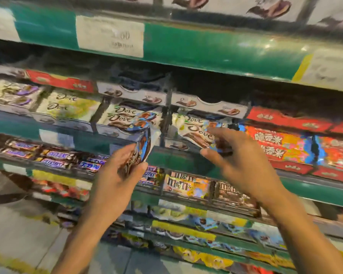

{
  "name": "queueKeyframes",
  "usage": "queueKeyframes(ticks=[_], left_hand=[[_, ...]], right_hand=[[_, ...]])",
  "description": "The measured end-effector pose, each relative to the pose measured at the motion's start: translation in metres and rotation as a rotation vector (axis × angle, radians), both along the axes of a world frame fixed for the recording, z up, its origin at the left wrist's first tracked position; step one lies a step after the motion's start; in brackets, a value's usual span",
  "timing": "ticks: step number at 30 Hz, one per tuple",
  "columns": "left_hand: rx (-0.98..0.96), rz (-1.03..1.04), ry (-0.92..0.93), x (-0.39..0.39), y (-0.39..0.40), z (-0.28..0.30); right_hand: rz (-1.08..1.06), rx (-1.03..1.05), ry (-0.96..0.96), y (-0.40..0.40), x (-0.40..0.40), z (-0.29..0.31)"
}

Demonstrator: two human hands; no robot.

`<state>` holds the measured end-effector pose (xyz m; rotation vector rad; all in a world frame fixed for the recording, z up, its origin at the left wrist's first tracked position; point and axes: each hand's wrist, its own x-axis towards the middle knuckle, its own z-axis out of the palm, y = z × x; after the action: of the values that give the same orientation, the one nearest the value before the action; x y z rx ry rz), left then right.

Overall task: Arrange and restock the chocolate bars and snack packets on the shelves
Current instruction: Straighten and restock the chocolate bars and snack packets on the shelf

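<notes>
The left hand [119, 173] holds a Dove chocolate packet [140, 149] upright, its fingers [125, 153] curled round the lower end and the thumb pressed against the right edge. This packet stands just in front of the green shelf edge [186, 163], below a Dove stack [127, 117] lying in a cardboard display tray on the shelf.

The right hand [236, 161] reaches to a second Dove packet [198, 131] lying tilted at the front of the next compartment. Its fingers are spread; the upper ones touch the packet's right end, and the index finger [212, 157] points left beneath it. Motion blur hides whether they pinch it.

To the right lie red rice-crisp packets [281, 143] printed with Chinese characters. On the shelf below, Snickers bars [55, 157] sit at the left and M&M's bags [184, 182] near the centre. A white price label [110, 36] hangs on the green rail of the upper shelf, its print blurred.
</notes>
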<state>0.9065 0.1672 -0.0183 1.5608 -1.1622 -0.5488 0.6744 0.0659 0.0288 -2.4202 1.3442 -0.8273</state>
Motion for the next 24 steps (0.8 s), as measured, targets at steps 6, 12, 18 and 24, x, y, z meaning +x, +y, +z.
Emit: queueKeyframes(ticks=[6, 12, 18, 24], left_hand=[[0.027, -0.096, -0.021, 0.018, -0.013, 0.0], [0.01, -0.144, -0.057, 0.015, -0.017, 0.003], [0.004, -0.177, -0.114, 0.021, -0.02, 0.004], [0.004, -0.213, -0.199, 0.025, -0.027, 0.013]], right_hand=[[-0.085, -0.138, 0.279, -0.023, 0.026, 0.004], [-0.129, -0.307, 0.175, -0.024, 0.034, -0.013], [-0.148, -0.308, 0.332, 0.002, 0.039, -0.033], [-0.127, -0.173, 0.417, -0.012, 0.043, -0.027]])
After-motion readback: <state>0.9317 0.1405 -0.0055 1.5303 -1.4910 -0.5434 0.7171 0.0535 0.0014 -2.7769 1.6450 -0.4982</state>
